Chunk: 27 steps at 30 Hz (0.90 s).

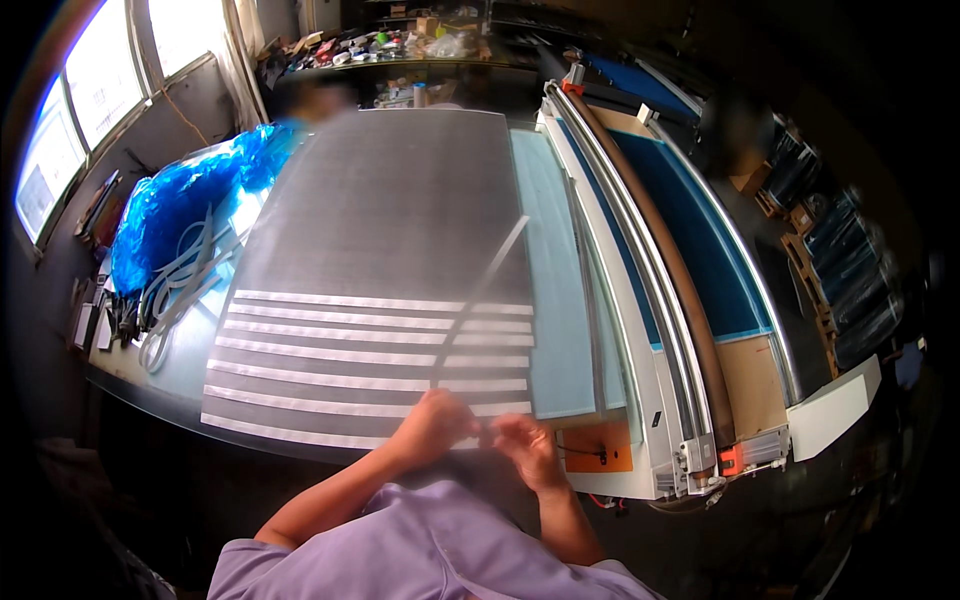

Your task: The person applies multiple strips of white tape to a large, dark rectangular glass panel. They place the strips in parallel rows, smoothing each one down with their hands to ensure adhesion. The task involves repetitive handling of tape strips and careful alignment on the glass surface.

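A large dark grey sheet (pixel 410 190) lies on the table in front of me. Several white strips (pixel 370 358) run across its near part, side by side. My left hand (pixel 436 424) is closed at the sheet's near edge, and a long narrow pale strip (pixel 487 275) rises from it, slanting up to the right over the sheet. Close beside it, my right hand (pixel 530 447) has its fingers curled in toward the left one. Whatever lies between those fingertips is too small and blurred to make out.
Loose pale strips (pixel 180 290) lie coiled at the left, next to crumpled blue plastic film (pixel 185 200). A long machine with a brown roller (pixel 665 240) stands along the right. A cluttered bench (pixel 400 50) is at the back. Windows (pixel 100 80) are at the far left.
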Available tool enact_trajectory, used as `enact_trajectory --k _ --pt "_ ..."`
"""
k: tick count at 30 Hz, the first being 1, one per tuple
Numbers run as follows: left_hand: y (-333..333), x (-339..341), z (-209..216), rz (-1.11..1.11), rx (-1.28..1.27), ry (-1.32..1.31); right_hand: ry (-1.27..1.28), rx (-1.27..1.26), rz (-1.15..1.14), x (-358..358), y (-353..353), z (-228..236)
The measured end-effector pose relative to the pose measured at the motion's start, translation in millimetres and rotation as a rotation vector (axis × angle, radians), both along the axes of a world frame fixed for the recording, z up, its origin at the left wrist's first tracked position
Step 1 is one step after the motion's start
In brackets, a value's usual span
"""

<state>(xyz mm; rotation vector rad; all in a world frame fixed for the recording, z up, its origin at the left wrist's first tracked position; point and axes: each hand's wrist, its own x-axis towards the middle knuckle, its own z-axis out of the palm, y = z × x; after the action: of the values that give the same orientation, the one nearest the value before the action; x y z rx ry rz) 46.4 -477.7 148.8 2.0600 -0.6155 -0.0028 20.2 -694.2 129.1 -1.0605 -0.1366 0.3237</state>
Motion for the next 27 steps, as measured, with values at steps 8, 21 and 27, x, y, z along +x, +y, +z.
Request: enact_trajectory --k 8,21,27 --pt "2.9 -21.0 31.2 -0.092 -0.316 0.342 0.167 0.201 0.369 2.3 -4.2 -5.6" --pt "38.9 -28.0 48.4 -0.057 -0.394 0.483 0.252 0.030 0.153 8.6 38.4 14.9" --pt "51.4 -21.1 54.1 -0.004 -0.388 0.124 0.166 -0.159 -0.039 21.4 108.3 -45.2"
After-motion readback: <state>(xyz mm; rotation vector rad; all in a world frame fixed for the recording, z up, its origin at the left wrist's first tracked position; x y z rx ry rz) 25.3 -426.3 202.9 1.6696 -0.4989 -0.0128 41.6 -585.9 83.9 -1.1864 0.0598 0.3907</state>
